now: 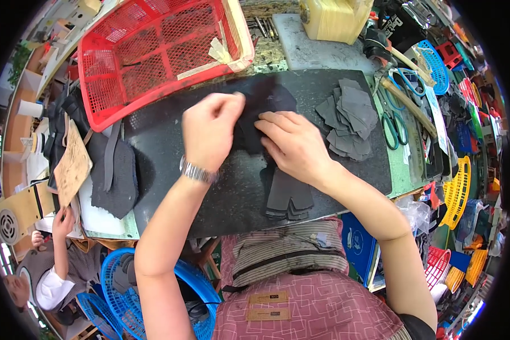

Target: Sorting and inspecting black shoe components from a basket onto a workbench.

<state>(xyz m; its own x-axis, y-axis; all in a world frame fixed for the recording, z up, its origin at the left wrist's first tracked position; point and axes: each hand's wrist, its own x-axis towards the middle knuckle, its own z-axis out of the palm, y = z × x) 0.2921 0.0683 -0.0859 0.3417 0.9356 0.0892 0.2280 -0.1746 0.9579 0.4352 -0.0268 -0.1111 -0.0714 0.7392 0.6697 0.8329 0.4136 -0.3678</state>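
My left hand [212, 129], with a metal watch [198, 171] on its wrist, is raised over a dark work board [164, 192]. Its fingers are curled into a pinch, and what they hold, if anything, is hidden. A black piece of sheet material [275, 96], partly blurred, lies between my hands. On its near right side rests my right hand [294, 144], fingers stretched out and thumb apart. Just below that hand is a small stack of dark grey cut strips [289, 195]. Farther right lies a loose pile of grey cut pieces [351, 119].
A red mesh basket [170, 88] stands at the back left, a yellow wrapped block [337, 20] at the back. Scissors [395, 130] and a hammer handle [411, 105] lie to the right. Grey pieces [116, 181] lie left. Blue baskets [116, 283] stand below; another person's hand [62, 221] is at far left.
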